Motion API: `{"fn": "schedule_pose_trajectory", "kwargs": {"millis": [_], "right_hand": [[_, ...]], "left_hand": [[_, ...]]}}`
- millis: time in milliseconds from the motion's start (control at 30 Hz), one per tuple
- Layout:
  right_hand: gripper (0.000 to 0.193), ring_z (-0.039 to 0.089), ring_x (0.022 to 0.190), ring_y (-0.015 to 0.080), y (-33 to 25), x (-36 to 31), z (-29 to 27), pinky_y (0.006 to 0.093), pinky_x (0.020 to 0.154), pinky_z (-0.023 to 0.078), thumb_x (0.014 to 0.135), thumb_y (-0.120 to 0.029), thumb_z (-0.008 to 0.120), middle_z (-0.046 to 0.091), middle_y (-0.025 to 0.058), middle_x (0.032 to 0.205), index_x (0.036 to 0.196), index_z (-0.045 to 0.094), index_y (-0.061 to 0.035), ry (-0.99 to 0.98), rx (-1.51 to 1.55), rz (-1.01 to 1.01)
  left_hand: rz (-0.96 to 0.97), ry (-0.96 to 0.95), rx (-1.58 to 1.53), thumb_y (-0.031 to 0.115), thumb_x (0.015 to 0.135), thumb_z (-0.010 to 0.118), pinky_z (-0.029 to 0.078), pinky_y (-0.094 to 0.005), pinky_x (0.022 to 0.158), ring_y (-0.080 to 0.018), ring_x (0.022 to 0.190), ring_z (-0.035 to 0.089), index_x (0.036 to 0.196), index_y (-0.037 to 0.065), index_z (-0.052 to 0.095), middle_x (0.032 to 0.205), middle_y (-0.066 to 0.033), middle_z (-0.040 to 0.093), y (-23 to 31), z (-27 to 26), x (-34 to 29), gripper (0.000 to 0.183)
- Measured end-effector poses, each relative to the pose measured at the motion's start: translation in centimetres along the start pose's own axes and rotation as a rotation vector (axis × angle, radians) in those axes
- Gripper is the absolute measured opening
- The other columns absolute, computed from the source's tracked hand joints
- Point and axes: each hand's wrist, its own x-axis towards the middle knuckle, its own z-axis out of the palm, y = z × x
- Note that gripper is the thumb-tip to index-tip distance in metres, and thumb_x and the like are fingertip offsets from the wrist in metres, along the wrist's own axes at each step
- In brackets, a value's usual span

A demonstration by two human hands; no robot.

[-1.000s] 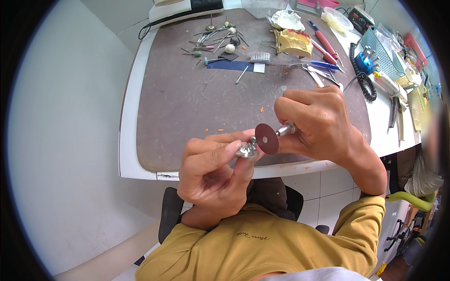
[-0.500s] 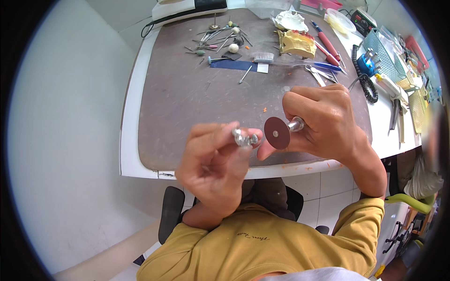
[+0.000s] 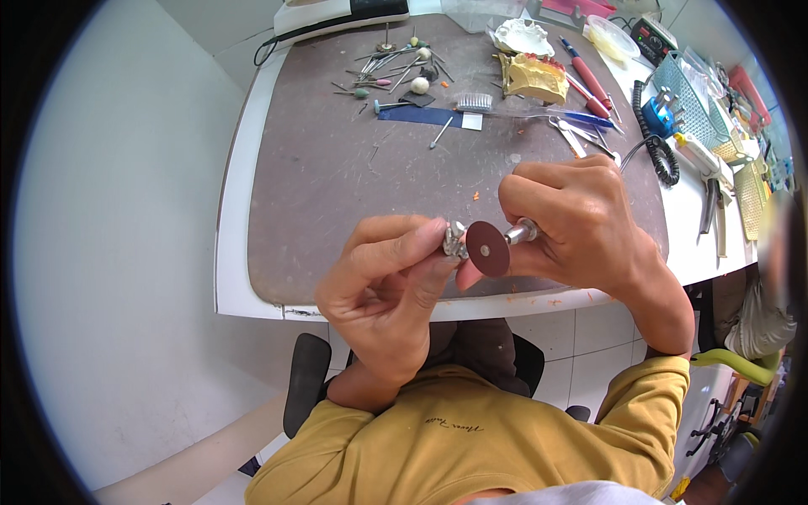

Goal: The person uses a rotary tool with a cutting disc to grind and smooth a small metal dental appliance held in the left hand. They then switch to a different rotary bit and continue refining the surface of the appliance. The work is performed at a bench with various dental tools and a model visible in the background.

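Note:
Between the thumb and fingertips of my left hand (image 3: 379, 286) sits a small shiny metal dental casting (image 3: 454, 239). My right hand (image 3: 582, 220) is wrapped round a rotary handpiece (image 3: 523, 231), whose silver nose points left. A thin dark red sanding disc (image 3: 489, 249) is mounted on its tip. The disc's edge is right beside the casting; whether they touch I cannot tell. Most of the handpiece body is hidden in my right palm. Both hands are over the near part of the brown bench mat (image 3: 337, 202).
Several burs and polishing points (image 3: 396, 63) lie scattered at the far left. A toothbrush (image 3: 475, 103) rests near a blue strip (image 3: 412, 115). Behind are a gold-coloured dental model (image 3: 535, 80) and a white one (image 3: 523, 38). Baskets (image 3: 686, 93) and a coiled cable (image 3: 663, 160) line the right.
My left hand has turned the casting and brought it right up to the disc. My right hand has shifted slightly left with the handpiece.

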Motion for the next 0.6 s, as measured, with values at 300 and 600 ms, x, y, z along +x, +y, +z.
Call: {"fn": "schedule_pose_trajectory", "kwargs": {"millis": [300,600], "right_hand": [[0.06,0.045,0.037,0.023,0.12,-0.01,0.06,0.0342,0.038,0.035,0.073,-0.058,0.073,0.046,0.0043,0.049,0.056,0.046,-0.0075,-0.013,-0.004,-0.006],[0.059,0.047,0.038,0.0239,0.06,0.01,0.22,0.034,0.038,0.036,0.074,-0.057,0.073,0.047,0.0046,0.049,0.057,0.046,-0.0075,-0.022,-0.002,0.0]], "left_hand": [[0.012,0.011,0.052,-0.006,0.086,0.066,0.058,-0.0317,0.072,-0.0189,0.082,0.067,0.105,0.0,0.064,0.097,-0.012,0.06,0.32,0.55,0.08,0.02],[0.053,-0.007,0.001,-0.013,0.082,0.067,0.06,-0.0264,0.07,-0.0192,0.082,0.067,0.107,-0.005,0.064,0.104,-0.0163,0.06,-0.02,0.18,0.02,0.026]]}}
